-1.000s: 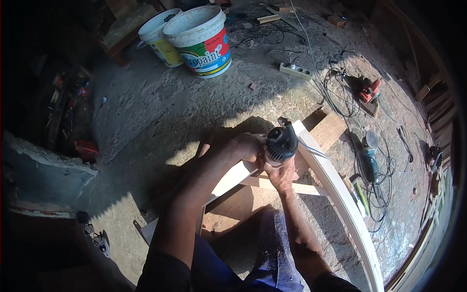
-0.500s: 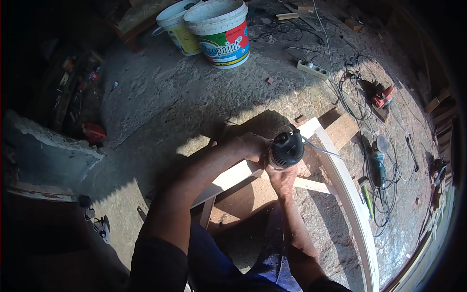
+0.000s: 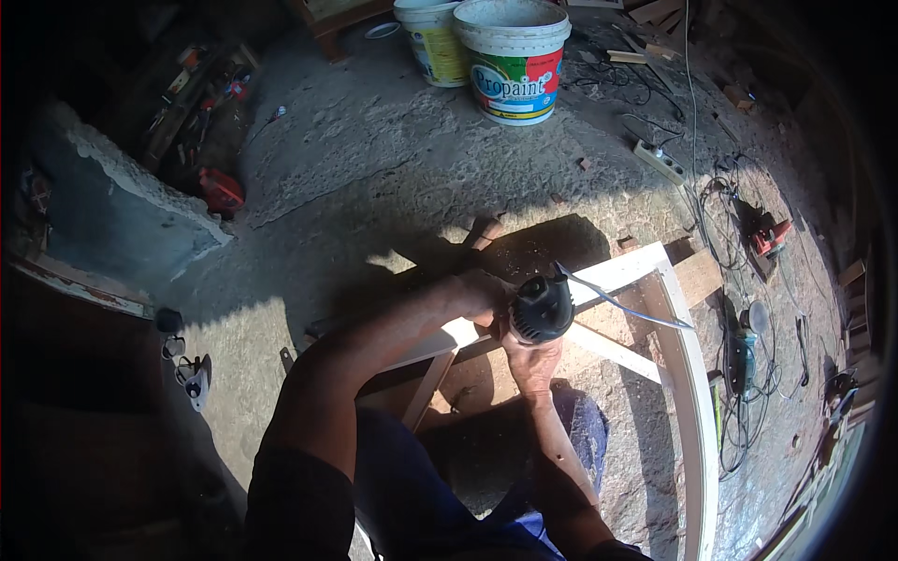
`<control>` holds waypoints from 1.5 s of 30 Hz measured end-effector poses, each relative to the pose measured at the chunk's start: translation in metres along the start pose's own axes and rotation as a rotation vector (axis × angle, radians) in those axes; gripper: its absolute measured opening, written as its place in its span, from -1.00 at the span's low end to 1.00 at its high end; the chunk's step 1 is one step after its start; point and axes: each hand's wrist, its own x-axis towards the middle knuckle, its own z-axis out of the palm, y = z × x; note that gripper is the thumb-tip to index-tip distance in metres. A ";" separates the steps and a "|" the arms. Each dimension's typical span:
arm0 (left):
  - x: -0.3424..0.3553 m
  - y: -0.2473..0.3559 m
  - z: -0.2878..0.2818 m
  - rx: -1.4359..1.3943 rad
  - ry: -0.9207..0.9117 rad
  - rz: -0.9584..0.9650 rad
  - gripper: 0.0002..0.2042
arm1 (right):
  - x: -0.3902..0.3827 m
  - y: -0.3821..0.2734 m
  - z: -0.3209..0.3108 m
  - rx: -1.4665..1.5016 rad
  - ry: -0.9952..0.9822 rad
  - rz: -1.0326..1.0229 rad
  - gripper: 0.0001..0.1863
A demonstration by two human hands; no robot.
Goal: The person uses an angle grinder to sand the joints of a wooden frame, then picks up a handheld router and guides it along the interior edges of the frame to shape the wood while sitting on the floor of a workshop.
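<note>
An upright corded power tool (image 3: 543, 310), black and vented on top like a trim router, stands over the pale wooden frame (image 3: 690, 402). My right hand (image 3: 531, 363) wraps round its near side, fingers closed on the body. From the left, my left hand (image 3: 485, 297) reaches the tool's other side; its fingers are mostly hidden behind the tool and in shadow. The tool sits on the frame's far rail, left of the corner. Its grey cord (image 3: 617, 301) runs right across the frame. Where the base meets the wood is hidden.
Two paint buckets (image 3: 513, 70) stand at the back. A socket strip (image 3: 660, 162), a red power tool (image 3: 771, 237), a teal grinder (image 3: 745, 351) and tangled cords lie right. Left are a broken wall edge (image 3: 140, 178) and a red case (image 3: 221, 192).
The tool and both hands have slid left along the far rail, away from the frame's corner. The whole view has shifted, so the buckets and floor things appear further right.
</note>
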 end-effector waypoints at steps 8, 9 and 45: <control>-0.078 0.002 0.026 -0.160 0.025 -0.119 -0.67 | -0.045 -0.027 0.043 -0.011 -0.119 0.023 -0.34; -0.089 -0.004 0.036 -0.182 0.067 -0.119 -0.67 | -0.052 -0.042 0.048 0.010 -0.108 0.044 -0.34; -0.105 -0.040 0.099 -0.385 0.130 -0.252 -0.46 | -0.045 -0.052 0.051 -0.113 -0.281 -0.144 -0.32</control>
